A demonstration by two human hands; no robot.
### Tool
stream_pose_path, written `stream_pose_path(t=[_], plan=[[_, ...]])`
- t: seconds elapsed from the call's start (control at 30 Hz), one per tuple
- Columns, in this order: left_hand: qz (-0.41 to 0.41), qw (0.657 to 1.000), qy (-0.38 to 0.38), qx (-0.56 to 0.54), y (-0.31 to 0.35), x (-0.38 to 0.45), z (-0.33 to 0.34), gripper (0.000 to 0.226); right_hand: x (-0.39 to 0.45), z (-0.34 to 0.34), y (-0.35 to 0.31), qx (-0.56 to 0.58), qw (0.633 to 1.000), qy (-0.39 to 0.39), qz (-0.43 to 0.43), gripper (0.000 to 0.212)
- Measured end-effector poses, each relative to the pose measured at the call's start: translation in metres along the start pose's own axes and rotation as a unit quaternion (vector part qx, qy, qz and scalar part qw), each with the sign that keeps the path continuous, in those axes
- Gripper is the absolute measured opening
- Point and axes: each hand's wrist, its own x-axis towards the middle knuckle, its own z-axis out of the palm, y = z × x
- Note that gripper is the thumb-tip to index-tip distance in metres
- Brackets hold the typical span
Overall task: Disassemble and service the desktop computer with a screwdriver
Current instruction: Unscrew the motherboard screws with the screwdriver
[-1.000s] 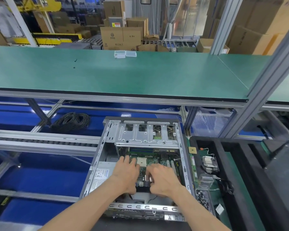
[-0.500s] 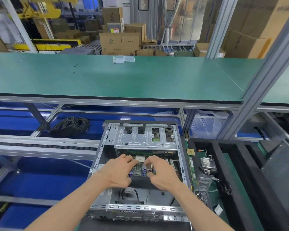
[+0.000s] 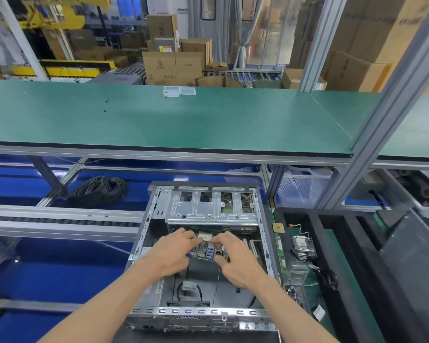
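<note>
Your left hand (image 3: pixel 174 256) and right hand (image 3: pixel 235 258) were both inside the open desktop case (image 3: pixel 144 246), which lay on its side w/ the drive cage (image 3: pixel 212 209) at the far end and the rear I/O edge nearest you; the motherboard (image 3: pixel 208 250) sat between the two hands, tilted w/ its port side toward you; your left grip had fingers curled over the board's left edge, thumb side hidden under the palm; your right grip pinched the board's right edge, thumb low at the near side, fingers over the top by the silver port block; both were grasping the board, neither released; the bare CPU socket (image 3: pixel 204 236) showed just beyond your fingertips, in the gap between the hands. Whether the board was lifted clear of the case floor or touching it, can't tell. Below the board, the case floor showed a loose cable w/ a grey connector (image 3: pixel 189 286).

Right of the case, on the lower table (image 3: pixel 342 280), a black foam tray (image 3: pixel 315 219) held a heatsink (image 3: pixel 302 247); a green RAM stick (image 3: pixel 280 253) lay along the strip just beside the case; a small gold CPU chip (image 3: pixel 278 228) lay at its far end. A coil of black cable (image 3: pixel 98 190) lay well left of the case; two clear plastic boxes (image 3: pixel 178 91) sat on the upper green shelf (image 3: pixel 159 120).
</note>
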Motion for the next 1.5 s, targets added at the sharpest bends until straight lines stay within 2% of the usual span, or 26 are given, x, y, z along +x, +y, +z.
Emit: stream_pose_path(t=[0.13,0.23,0.3,0.4,0.57,0.7,0.9,1.03,1.13,1.2,1.27,1.37,1.5], plan=[[0.018,0.999,0.016,-0.032,-0.014,-0.002,0.0,0.075,-0.004,0.008,-0.004,-0.007,0.999,0.026,-0.036,0.039],[0.029,0.997,0.034,-0.061,-0.024,-0.006,0.004,0.072,-0.007,0.016,-0.002,-0.083,0.994,0.034,-0.059,0.058],[0.032,0.996,0.044,-0.074,-0.028,-0.007,0.007,0.07,-0.007,0.019,0.002,-0.15,0.987,0.027,-0.047,0.071],[0.031,0.994,0.05,-0.092,-0.032,-0.006,0.01,0.068,-0.008,0.021,0.008,-0.17,0.985,0.012,0.003,0.082],[0.028,0.99,0.074,-0.114,-0.032,-0.008,0.013,0.066,-0.015,0.031,-0.001,-0.204,0.977,0.06,0.018,0.064],[0.021,0.987,0.097,-0.124,-0.03,-0.01,0.014,0.065,-0.011,0.035,-0.013,-0.112,0.989,0.08,0.047,0.06],[0.008,0.986,0.106,-0.127,-0.026,-0.014,0.013,0.065,-0.011,0.036,-0.024,0.013,0.992,0.106,0.068,0.042],[0.004,0.987,0.102,-0.123,-0.026,-0.014,0.012,0.066,-0.012,0.03,-0.022,0.089,0.982,0.151,0.065,0.017],[0.002,0.988,0.102,-0.119,-0.026,-0.014,0.013,0.066,-0.007,0.022,-0.022,0.118,0.978,0.143,0.094,0.003],[0.0,0.988,0.1,-0.117,-0.026,-0.014,0.013,0.066,-0.005,0.019,-0.023,0.083,0.984,0.137,0.079,0.009],[-0.001,0.988,0.101,-0.114,-0.026,-0.014,0.013,0.066,-0.006,0.02,-0.025,-0.013,0.989,0.14,0.037,0.014],[-0.001,0.989,0.1,-0.108,-0.025,-0.014,0.012,0.066,-0.011,0.021,-0.025,-0.157,0.971,0.178,-0.02,0.018],[-0.005,0.99,0.095,-0.104,-0.023,-0.015,0.01,0.067,-0.016,0.019,-0.024,-0.229,0.947,0.205,-0.093,0.019]])
